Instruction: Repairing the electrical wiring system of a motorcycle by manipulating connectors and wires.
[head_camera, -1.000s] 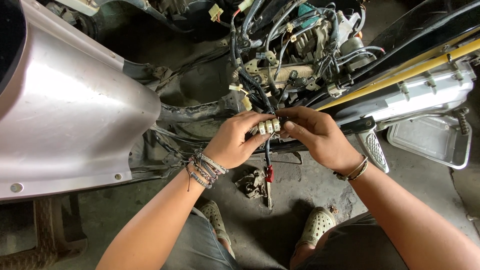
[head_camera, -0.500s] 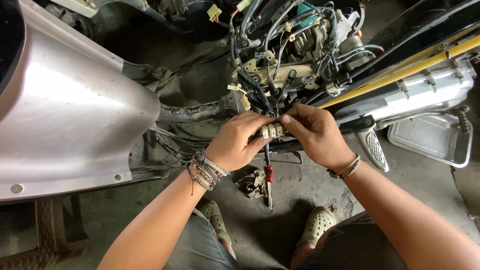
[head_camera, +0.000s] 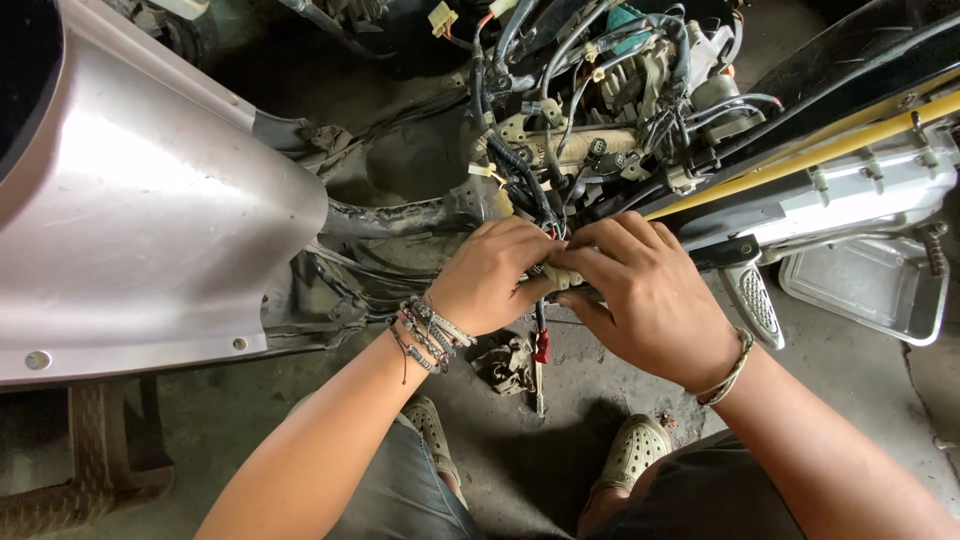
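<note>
Both of my hands meet at a small cream plastic wire connector (head_camera: 563, 277) hanging from a black wire bundle (head_camera: 520, 170) under a stripped scooter. My left hand (head_camera: 492, 275), with beaded bracelets at the wrist, pinches the connector from the left. My right hand (head_camera: 645, 295), wearing a thin bracelet, closes over it from the right and hides most of it. A red-tipped lead (head_camera: 541, 347) dangles just below the hands.
A silver body panel (head_camera: 150, 210) fills the left. Tangled wires and engine parts (head_camera: 620, 90) sit above the hands. A yellow-edged frame rail (head_camera: 800, 160), a footpeg (head_camera: 757, 302) and a metal tray (head_camera: 865, 285) lie right. A crumpled rag (head_camera: 505, 362) is on the concrete floor.
My hands have closed tighter around the connector, so less of it shows than a second ago. Their place under the wire bundle is about the same.
</note>
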